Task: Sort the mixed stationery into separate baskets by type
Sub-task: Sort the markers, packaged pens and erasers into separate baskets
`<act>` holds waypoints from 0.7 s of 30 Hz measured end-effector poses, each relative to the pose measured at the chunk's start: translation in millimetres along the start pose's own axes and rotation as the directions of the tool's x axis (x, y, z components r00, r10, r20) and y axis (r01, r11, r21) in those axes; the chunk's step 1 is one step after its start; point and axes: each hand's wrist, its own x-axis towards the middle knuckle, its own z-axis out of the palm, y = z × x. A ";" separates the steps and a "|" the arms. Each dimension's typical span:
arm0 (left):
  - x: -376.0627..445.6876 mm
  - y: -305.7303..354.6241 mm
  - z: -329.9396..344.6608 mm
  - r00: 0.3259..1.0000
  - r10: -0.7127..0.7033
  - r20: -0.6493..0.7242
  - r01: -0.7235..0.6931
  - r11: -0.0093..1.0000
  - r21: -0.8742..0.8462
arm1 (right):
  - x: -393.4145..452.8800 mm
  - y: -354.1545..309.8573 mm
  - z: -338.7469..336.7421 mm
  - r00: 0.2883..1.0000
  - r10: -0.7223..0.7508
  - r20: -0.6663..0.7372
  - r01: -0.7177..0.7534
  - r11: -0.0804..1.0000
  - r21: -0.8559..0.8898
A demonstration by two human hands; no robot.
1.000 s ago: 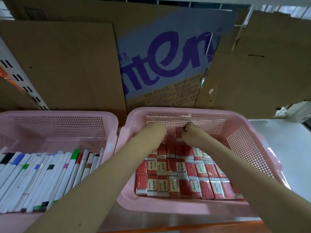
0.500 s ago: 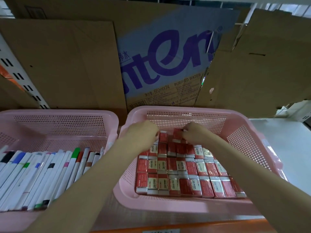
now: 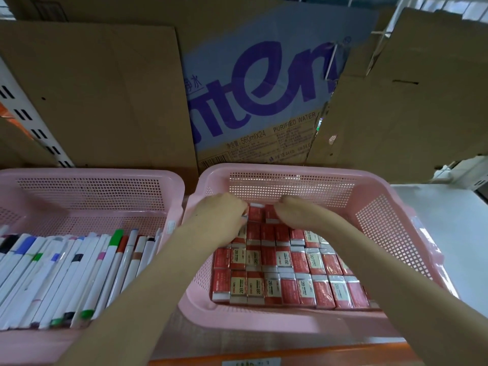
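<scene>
A: Where are the erasers?

B: Packed in rows on the floor of the right basket (image 3: 390,207), red-and-white wrapped blocks (image 3: 284,260). The far row sits against the back wall, and that is where both hands are. A couple of erasers (image 3: 261,213) stand in the gap between the two hands, one showing a white end on top.

A: What are the fingers doing?

B: The left hand (image 3: 221,215) reaches in over the left wall, knuckles toward the camera, fingers bent down onto the erasers at the far left of the back rows. The right hand (image 3: 293,211) comes from the other side, fingers curled downward against the red eraser just beside it. Both sets of fingertips are hidden behind the backs of the hands, so I cannot tell whether either hand actually grips an eraser or only presses on it.

A: And the other basket?

B: The left basket (image 3: 92,188) holds markers (image 3: 79,273) lying side by side, white barrels with coloured caps: green, blue, pink, black, brown.

A: Any writing?

B: "2B" on many eraser sleeves, with a small logo too small to read. On the printed carton (image 3: 264,96) behind the baskets, large purple letters cut off at the edges, plus "PURIFIED WATER" and "560mlX24". Plain cardboard (image 3: 105,96) stands on either side of it.
</scene>
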 end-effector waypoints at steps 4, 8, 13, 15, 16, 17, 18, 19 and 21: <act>-0.1 4.4 2.9 1.000 0.024 0.015 -0.025 0.999 0.041 | -5.2 23.4 -6.3 0.990 0.008 -0.142 0.005 0.996 0.091; 5.1 16.6 5.4 0.995 0.089 0.045 -0.092 0.993 0.080 | -8.2 30.5 1.2 0.901 0.100 -0.421 -0.037 0.987 0.155; 13.3 26.9 10.3 0.993 0.100 0.057 -0.105 0.990 0.094 | -2.3 21.0 20.0 0.899 0.046 -0.436 0.008 0.993 0.122; 11.2 24.5 12.5 0.994 0.075 0.077 -0.082 0.993 0.086 | -0.2 20.9 22.6 0.923 -0.022 -0.384 0.031 0.999 0.018; 9.3 22.3 13.3 0.995 0.071 0.077 -0.077 0.994 0.081 | -0.1 21.5 21.9 0.930 -0.042 -0.365 0.038 0.999 -0.017; 7.2 20.0 14.7 0.995 0.068 0.074 -0.073 0.994 0.078 | -0.6 22.6 21.0 0.935 -0.050 -0.350 0.040 0.999 -0.036; 5.1 17.4 15.8 0.996 0.064 0.066 -0.068 0.995 0.077 | -1.1 23.9 19.8 0.941 -0.046 -0.337 0.034 0.999 -0.040; 3.4 16.1 16.2 0.996 0.053 0.066 -0.058 0.996 0.074 | -1.9 25.2 19.0 0.942 -0.039 -0.335 0.031 0.999 -0.030; 2.3 15.2 18.0 0.997 0.036 0.067 -0.040 0.997 0.059 | -1.4 24.4 17.7 0.939 -0.017 -0.343 0.018 1.000 -0.002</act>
